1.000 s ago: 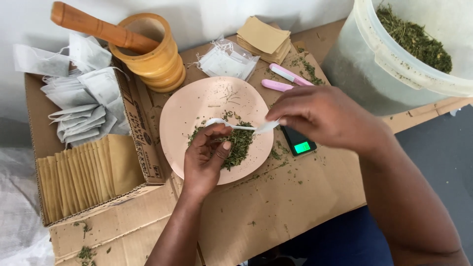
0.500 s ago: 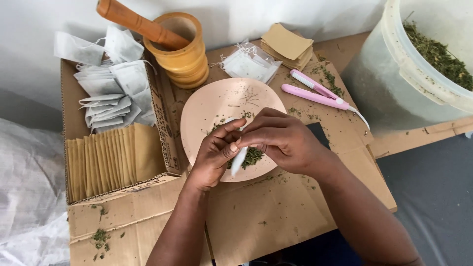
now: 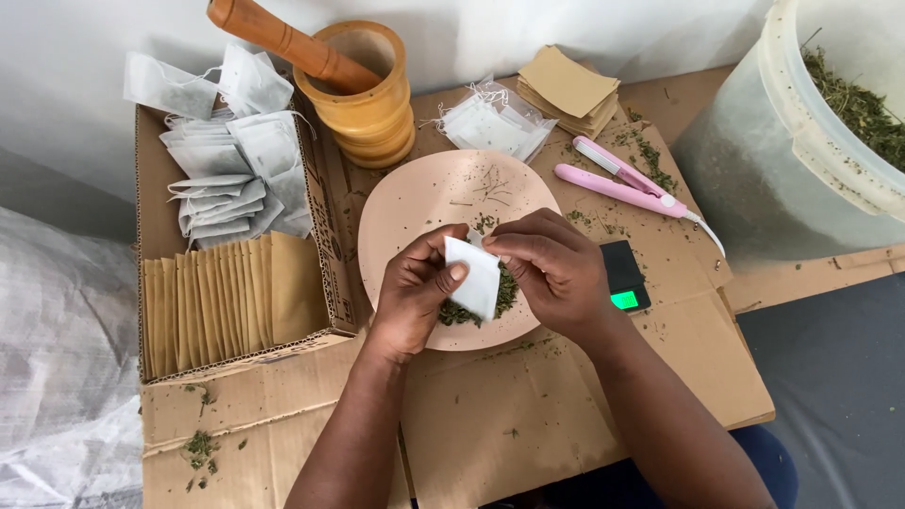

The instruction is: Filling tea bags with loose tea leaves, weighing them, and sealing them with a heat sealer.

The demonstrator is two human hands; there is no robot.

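Things around the work spot

A wooden cup (image 3: pixel 363 90) with a stick (image 3: pixel 283 40) in it, a pink clip tool (image 3: pixel 622 184), a big tub (image 3: pixel 801 151) (full of dry leaves), and a box (image 3: pixel 231 283) of brown paper packets.

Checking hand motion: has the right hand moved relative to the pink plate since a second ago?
Yes. The right hand came in from the pink plate's right rim to over its centre.
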